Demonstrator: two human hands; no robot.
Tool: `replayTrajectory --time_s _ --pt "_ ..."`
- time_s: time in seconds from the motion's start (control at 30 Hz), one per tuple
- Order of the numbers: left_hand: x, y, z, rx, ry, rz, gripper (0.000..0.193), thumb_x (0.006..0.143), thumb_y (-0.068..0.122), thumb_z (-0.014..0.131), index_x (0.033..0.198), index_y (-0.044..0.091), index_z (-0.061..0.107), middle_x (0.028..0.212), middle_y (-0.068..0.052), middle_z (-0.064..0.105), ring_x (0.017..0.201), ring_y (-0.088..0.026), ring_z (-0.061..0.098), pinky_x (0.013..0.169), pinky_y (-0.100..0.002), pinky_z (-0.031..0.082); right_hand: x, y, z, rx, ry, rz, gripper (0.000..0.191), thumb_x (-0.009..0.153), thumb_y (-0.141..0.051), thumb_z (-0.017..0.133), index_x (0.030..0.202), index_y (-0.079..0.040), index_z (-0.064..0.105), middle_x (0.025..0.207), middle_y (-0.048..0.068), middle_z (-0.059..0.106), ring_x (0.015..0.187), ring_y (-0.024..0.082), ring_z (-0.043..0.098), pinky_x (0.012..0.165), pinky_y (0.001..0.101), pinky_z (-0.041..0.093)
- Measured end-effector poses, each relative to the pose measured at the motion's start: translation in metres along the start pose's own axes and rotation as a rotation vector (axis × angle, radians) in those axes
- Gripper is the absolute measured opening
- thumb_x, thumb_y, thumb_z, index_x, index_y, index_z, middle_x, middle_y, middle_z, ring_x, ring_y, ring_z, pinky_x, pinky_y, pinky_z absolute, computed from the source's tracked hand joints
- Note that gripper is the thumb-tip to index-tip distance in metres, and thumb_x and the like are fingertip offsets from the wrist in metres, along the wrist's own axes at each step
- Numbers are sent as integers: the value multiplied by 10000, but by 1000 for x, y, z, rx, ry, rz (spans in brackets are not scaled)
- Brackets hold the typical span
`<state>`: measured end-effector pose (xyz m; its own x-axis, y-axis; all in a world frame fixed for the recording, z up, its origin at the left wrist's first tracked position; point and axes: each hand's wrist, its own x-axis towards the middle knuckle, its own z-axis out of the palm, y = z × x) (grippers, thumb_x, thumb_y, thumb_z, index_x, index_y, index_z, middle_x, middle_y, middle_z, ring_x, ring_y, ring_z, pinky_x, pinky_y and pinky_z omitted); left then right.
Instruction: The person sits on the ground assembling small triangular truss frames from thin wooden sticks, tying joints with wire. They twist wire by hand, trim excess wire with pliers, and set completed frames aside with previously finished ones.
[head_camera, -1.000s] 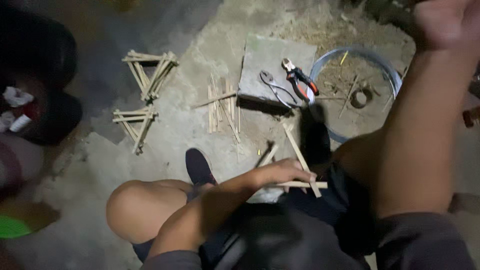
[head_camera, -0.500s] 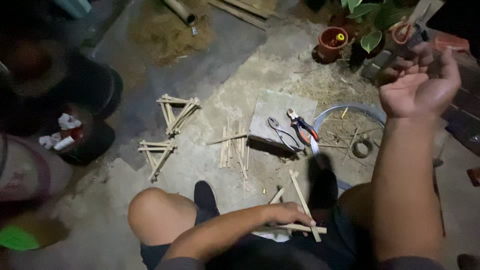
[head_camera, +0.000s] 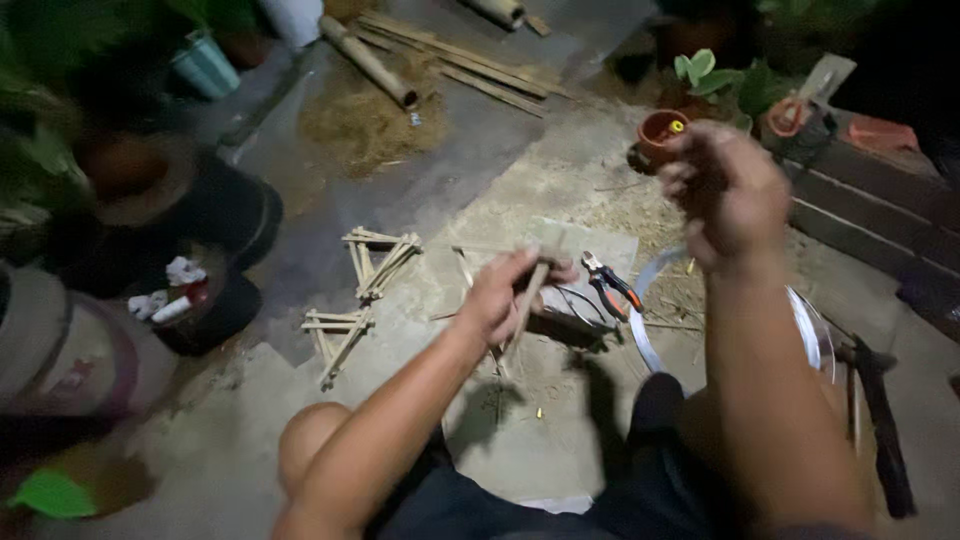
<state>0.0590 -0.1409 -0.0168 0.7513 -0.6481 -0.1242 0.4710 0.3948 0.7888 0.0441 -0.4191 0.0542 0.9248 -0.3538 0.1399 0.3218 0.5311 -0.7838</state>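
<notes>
1. Two hands up over the ground: our left hand (head_camera: 505, 295) is closed round a bundle of sticks (head_camera: 527, 300), which hang tilted from the fist, above the grey slab (head_camera: 600, 250).
2. Our right hand (head_camera: 730, 195) is raised higher and to the right, blurred. Fingers look loosely curled; we cannot tell whether they pinch anything.
3. Pliers (head_camera: 612, 288), orange grips, lie on the slab just beside the left hand, with a wire loop near them.
4. Two finished stick frames (head_camera: 378, 260) (head_camera: 338, 338) lie on the ground to the left, well apart from both hands.
5. Round tray (head_camera: 645, 330) sits right of the slab, partly hidden by our right forearm.
6. Rest of scene: bamboo poles (head_camera: 450, 60) at top, clay pot (head_camera: 660, 135) and plants top right, a dark tool (head_camera: 880, 420) at far right.
7. Our judgement: the step in hand is lining up sticks in the left fist.
8. To do it well, we should keep the left grip firm near the middle of the sticks so none slide out, and keep the ends level.
9. Bring the right hand in slowly and steady it; a blurred, fast hand risks knocking the bundle crooked.
10. Work low over the slab, so dropped sticks land close and not in the rubble.
</notes>
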Motion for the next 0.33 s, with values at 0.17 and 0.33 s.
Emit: replayTrajectory --time_s 0.17,0.33 --pt "-5 41 9 21 116 11 362 1018 336 576 1152 4 637 1102 -143 729 1033 -247 761 531 -243 522 -30 59 49 -296 -306 329 348 988 -145 602 1272 48 662 1137 128 731 962 213 706 830 369 569" --pt "11 9 -27 140 201 17 475 1082 373 647 1269 -64 640 1051 -132 677 837 -242 637 532 -275 535 -70 68 38 -96 -478 382 400 978 -144 642 1330 45 642 1171 168 711 1031 246 711 919 399 554"
